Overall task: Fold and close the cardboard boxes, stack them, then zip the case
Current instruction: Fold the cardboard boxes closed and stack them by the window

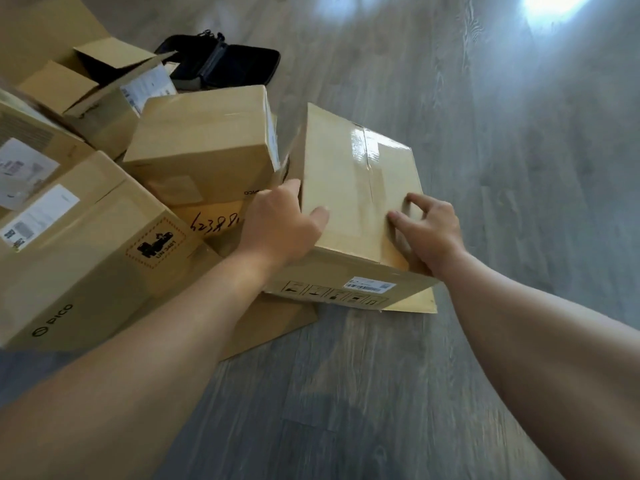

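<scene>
**Gripping a taped box for stacking**

The left hand (282, 221) clasps the taped box's (353, 202) left edge; the right hand (427, 233), fingers curled, grips its near right corner. The box sits at centre, closed boxes (204, 147) at nine o'clock. The unzipped black case (221, 62) lies at eleven o'clock. Next, judged: lift onto the pile.

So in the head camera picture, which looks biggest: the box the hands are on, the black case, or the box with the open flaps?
1. Taped box under both hands: looks largest.
2. and 3. Open-flap box and black case: look about alike, so I won't rank them. Both lie farther from the camera, so their real sizes are unsure.
</scene>
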A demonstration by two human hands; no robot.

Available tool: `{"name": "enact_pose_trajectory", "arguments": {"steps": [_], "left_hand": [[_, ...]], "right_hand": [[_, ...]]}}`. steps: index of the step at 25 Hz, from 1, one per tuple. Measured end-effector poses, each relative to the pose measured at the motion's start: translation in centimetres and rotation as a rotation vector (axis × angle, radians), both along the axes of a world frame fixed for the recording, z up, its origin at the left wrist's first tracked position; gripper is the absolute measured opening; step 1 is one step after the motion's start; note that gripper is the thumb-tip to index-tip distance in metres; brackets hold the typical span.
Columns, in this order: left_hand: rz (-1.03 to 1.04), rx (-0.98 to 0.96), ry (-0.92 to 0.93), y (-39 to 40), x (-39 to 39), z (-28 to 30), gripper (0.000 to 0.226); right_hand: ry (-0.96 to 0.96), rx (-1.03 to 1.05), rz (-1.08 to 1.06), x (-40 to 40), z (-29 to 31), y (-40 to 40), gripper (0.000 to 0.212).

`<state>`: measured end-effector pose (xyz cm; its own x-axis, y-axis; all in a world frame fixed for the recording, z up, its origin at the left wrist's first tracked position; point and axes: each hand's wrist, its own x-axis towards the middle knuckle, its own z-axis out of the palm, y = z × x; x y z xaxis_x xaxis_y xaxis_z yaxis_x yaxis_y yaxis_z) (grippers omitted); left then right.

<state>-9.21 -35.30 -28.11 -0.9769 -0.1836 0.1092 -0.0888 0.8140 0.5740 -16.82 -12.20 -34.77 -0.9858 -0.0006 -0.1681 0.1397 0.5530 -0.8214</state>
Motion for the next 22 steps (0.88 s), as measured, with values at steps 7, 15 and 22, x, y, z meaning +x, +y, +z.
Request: {"name": "enact_pose_trajectory", "arguments": {"steps": [7, 15, 22], "left_hand": [[-0.089, 0.047, 0.305, 4.5, -1.9, 4.9, 0.056], [-0.330, -0.293, 0.110, 9.6, -5.2, 2.2, 0.045], [-0.331, -0.057, 0.223, 9.0, -4.6, -1.8, 0.035]], "right_hand": [[-0.065, -0.473, -0.172, -1.0, 0.7, 1.4, 0.065], [-0.214, -0.684, -0.031, -0.7, 1.0, 0.3, 0.043], [0.032, -0.472, 0.018, -2.8, 0.5, 0.8, 0.058]]}}
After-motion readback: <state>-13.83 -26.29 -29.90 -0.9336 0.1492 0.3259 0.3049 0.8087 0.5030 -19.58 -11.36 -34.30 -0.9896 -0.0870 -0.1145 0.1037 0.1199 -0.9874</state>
